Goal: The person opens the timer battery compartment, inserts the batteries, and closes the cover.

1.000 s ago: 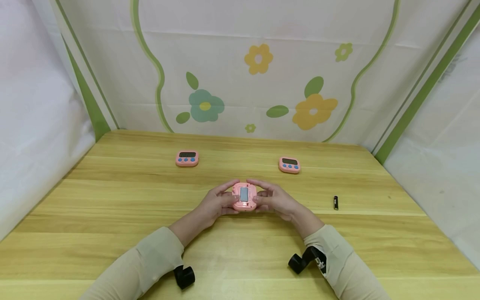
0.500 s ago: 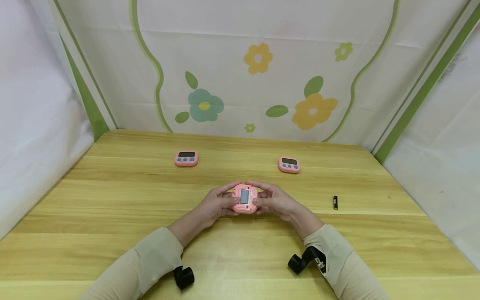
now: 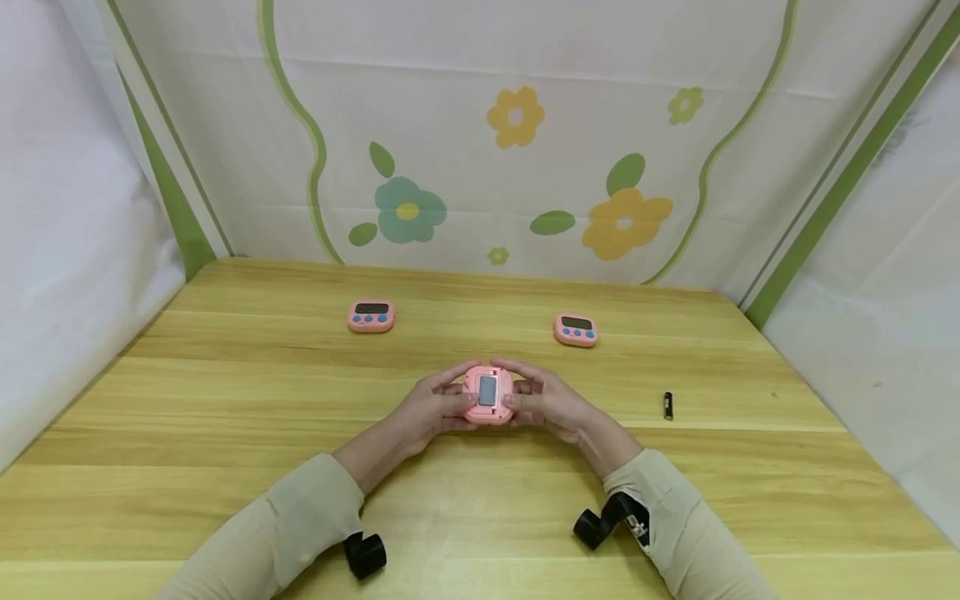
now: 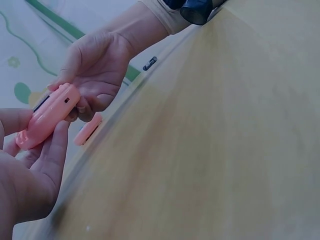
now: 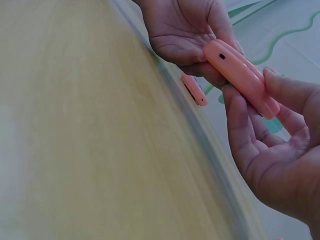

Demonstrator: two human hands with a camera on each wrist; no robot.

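Observation:
Between both hands a pink digital timer (image 3: 487,394) is held above the table, its back with a grey rectangular patch turned up. My left hand (image 3: 432,405) grips its left side, thumb on the back and fingers around the edge. On the other side my right hand (image 3: 551,406) pinches it the same way. In the left wrist view the timer (image 4: 47,117) is seen edge-on, with a small dark slot in its rim. The right wrist view shows the timer's (image 5: 242,77) edge between the thumbs and fingers of both hands.
Two more pink timers with blue buttons lie face up farther back, one timer (image 3: 371,317) at left and another timer (image 3: 576,330) at right. A small black battery (image 3: 668,406) lies on the wooden table (image 3: 480,517) at right. A flowered cloth (image 3: 450,125) hangs behind.
Both hands keep their grip on the timer, which has tilted slightly and moved very little. The other timers and the battery stay on the table.

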